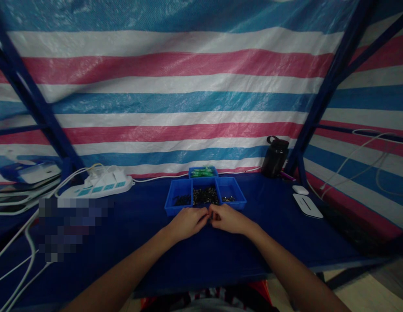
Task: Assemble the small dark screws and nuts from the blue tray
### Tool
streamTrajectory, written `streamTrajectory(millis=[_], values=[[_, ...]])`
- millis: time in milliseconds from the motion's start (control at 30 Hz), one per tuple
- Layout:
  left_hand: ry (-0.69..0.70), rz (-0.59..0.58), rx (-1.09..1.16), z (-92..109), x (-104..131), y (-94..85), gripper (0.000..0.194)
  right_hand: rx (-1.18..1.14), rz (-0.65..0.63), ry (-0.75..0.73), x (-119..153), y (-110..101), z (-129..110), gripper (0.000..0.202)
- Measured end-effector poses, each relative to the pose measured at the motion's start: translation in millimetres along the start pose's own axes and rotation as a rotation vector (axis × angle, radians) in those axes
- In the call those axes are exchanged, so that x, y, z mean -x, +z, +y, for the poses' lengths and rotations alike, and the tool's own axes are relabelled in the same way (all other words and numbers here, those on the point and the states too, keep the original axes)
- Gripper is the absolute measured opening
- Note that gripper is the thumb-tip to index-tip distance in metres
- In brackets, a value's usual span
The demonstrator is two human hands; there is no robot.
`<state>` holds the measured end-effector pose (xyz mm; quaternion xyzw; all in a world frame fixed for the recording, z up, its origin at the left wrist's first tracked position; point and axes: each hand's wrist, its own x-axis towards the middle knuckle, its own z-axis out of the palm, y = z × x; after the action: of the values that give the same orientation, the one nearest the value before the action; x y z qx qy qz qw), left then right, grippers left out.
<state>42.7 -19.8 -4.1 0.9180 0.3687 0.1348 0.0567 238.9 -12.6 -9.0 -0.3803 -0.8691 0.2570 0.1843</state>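
Note:
My left hand (pixel 188 223) and my right hand (pixel 227 218) meet fingertip to fingertip just in front of a blue divided tray (pixel 168 211). Both are closed in a pinch; a tiny dark thing shows between them, too small to name. Small dark pieces (pixel 182 199) lie in the tray's left compartment, a heap of dark and brassy pieces (pixel 205 195) fills the middle one, and a few shiny pieces (pixel 228 199) sit in the right one. Behind it, a smaller blue box (pixel 203 168) holds green pieces (pixel 202 172).
On the blue table (pixel 188 268), a white power strip (pixel 103 189) with cables and stacked devices (pixel 25 190) are at the left. A black bottle (pixel 275 157), a white case (pixel 300 190) and a flat white device (pixel 307 205) stand right. Striped sheeting (pixel 188 104) hangs behind.

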Motion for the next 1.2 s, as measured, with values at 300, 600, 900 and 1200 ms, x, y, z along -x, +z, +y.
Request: streamTrajectory(millis=[300, 600, 900, 1200], values=[[0.079, -0.022, 0.034, 2, 0, -3.9, 0.017, 0.062, 0.000, -0.030, -1, 4, 2, 0.003], [-0.028, -0.010, 0.010, -1, 0, -2.1, 0.014, -0.018, 0.035, 0.000, -2, -3, 3, 0.009], [-0.075, -0.010, 0.058, 1, -1, -2.2, 0.010, -0.094, 0.062, -0.026, -1, -3, 1, 0.016], [-0.055, -0.026, 0.018, -2, -1, 2.4, 0.020, 0.097, 0.315, -0.003, 1, -17, 3, 0.019]])
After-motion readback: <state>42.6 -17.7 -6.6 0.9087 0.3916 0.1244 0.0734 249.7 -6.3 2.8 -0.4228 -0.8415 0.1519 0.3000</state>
